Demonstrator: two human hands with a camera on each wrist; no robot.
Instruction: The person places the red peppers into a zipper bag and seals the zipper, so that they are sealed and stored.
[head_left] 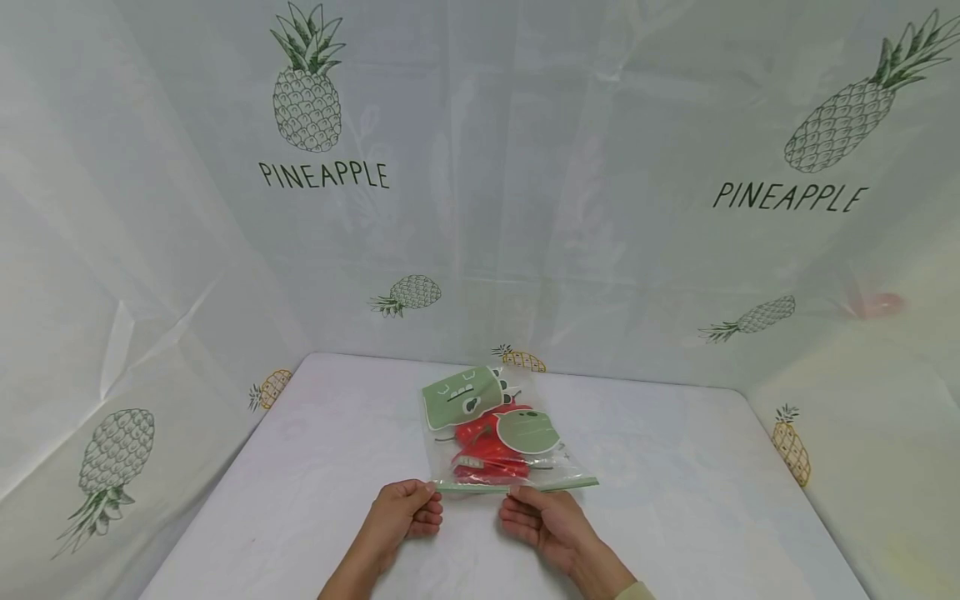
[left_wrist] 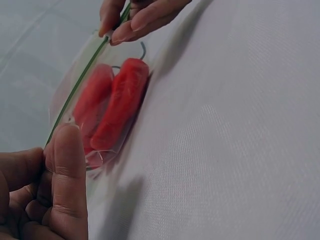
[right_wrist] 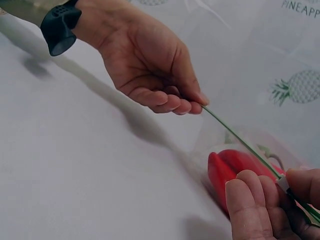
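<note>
A clear zip bag with green cartoon prints holds several red peppers with thin dark stems. Its green zip strip faces the person. At the strip's left end, my left hand pinches the corner between thumb and index finger. My right hand pinches a small white slider near the strip's middle. Between the hands the strip is a taut single line; past the slider it parts into separate green strands in the right wrist view. The zip edge is held raised above the table.
The bag lies on a white-covered table. Pale curtains printed with pineapples stand behind and at both sides. A black strap is round the left wrist. A blurred red shape shows at the right curtain.
</note>
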